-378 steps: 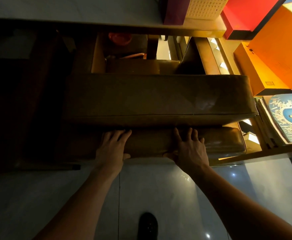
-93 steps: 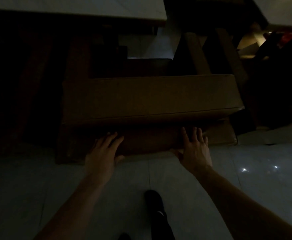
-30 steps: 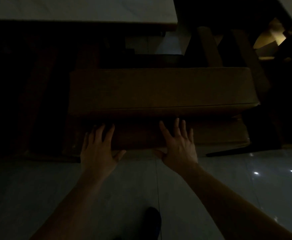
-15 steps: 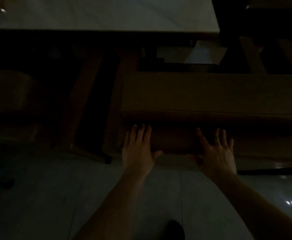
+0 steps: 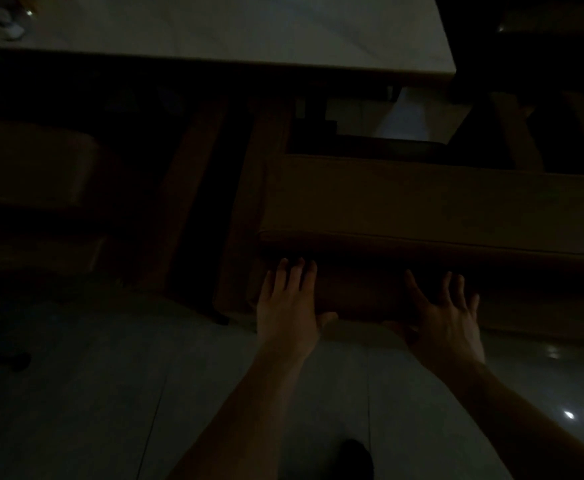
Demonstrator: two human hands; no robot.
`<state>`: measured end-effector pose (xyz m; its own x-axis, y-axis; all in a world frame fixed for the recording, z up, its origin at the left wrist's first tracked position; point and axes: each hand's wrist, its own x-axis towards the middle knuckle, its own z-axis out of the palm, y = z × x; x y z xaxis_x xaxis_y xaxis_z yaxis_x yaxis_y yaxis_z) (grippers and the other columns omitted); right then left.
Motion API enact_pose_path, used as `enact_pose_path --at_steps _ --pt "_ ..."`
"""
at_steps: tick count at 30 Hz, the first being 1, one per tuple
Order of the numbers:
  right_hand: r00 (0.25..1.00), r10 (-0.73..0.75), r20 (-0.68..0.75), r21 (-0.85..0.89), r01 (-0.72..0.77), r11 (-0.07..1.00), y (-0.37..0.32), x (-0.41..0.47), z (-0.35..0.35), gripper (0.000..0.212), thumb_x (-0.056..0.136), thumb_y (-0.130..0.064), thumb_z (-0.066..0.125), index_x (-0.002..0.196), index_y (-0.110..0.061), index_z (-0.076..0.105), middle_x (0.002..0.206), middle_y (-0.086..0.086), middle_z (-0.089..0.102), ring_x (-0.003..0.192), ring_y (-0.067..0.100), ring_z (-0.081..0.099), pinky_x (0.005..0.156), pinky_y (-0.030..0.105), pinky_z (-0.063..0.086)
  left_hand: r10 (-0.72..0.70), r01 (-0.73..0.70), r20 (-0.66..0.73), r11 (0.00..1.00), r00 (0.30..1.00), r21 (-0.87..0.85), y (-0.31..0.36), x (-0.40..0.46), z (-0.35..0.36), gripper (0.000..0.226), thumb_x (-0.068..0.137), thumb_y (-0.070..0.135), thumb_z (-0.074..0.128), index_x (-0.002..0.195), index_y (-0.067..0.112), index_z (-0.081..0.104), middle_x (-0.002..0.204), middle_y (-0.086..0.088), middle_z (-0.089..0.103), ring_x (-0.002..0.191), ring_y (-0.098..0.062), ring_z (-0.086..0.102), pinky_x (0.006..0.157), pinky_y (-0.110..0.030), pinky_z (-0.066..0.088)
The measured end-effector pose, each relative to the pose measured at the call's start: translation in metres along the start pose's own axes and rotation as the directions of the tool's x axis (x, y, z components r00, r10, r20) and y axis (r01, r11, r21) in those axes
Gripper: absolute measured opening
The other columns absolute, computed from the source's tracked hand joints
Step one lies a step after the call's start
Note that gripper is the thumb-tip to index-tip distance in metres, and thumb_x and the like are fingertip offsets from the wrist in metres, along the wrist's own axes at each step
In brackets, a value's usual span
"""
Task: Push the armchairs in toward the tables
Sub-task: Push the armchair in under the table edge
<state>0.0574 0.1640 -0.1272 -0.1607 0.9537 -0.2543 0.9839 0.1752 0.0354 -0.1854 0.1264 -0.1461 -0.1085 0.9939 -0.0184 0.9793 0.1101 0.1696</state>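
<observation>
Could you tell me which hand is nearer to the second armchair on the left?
Left. The left hand presses the armchair back nearer the second armchair; the right hand is farther right.

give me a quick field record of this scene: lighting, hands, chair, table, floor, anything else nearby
lighting: very dim, details hard to read
left hand: flat, fingers spread, on the back of the armchair
right hand: flat, fingers spread, on the same padded back, apart from the left
armchair: brown, front toward the table
table: pale top, edge above and beyond the chair
floor: glossy tiles with light glints
second chair: at far left, barely visible
shoe: dark, at bottom edge
</observation>
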Motion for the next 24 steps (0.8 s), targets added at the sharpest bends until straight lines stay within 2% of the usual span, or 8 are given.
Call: enact_pose_path --at_steps 12,18,24 --pt "0.998 0.016 0.066 -0.033 -0.014 0.999 -0.001 0.006 -0.001 0.093 0.084 -0.08 0.028 0.155 -0.037 -0.013 0.161 0.029 -0.002 0.148 0.05 -0.006 0.119 0.064 0.009 0.027 -0.028 0.056 1.0 0.998 0.015 -0.006 0.003 -0.007 0.085 0.086 0.072 0.044 0.153 0.027 0.02 0.156 0.0 0.029 0.146 -0.027 0.016 0.114 -0.044 0.022" --pt "0.996 0.014 0.094 -0.009 -0.013 1.0 -0.004 0.007 -0.003 0.092 0.087 -0.077 0.035 0.155 -0.038 -0.014 0.162 0.027 -0.006 0.148 0.051 -0.009 0.12 0.065 0.007 0.023 -0.025 0.061 0.999 0.998 0.03 -0.012 0.001 -0.006 0.083 0.086 0.075 0.037 0.153 0.03 0.017 0.156 0.002 0.028 0.146 -0.025 0.016 0.113 -0.043 0.023" --pt "0.997 -0.008 0.073 0.018 0.007 1.0 -0.009 0.0 0.001 0.089 0.088 -0.077 0.032 0.155 -0.038 -0.014 0.162 0.028 -0.006 0.147 0.051 -0.01 0.119 0.065 0.005 0.006 -0.01 0.061 0.998 0.998 0.07 -0.016 -0.004 -0.007 0.079 0.086 0.074 0.037 0.151 0.031 0.024 0.152 0.003 0.035 0.142 -0.024 0.023 0.109 -0.041 0.027"
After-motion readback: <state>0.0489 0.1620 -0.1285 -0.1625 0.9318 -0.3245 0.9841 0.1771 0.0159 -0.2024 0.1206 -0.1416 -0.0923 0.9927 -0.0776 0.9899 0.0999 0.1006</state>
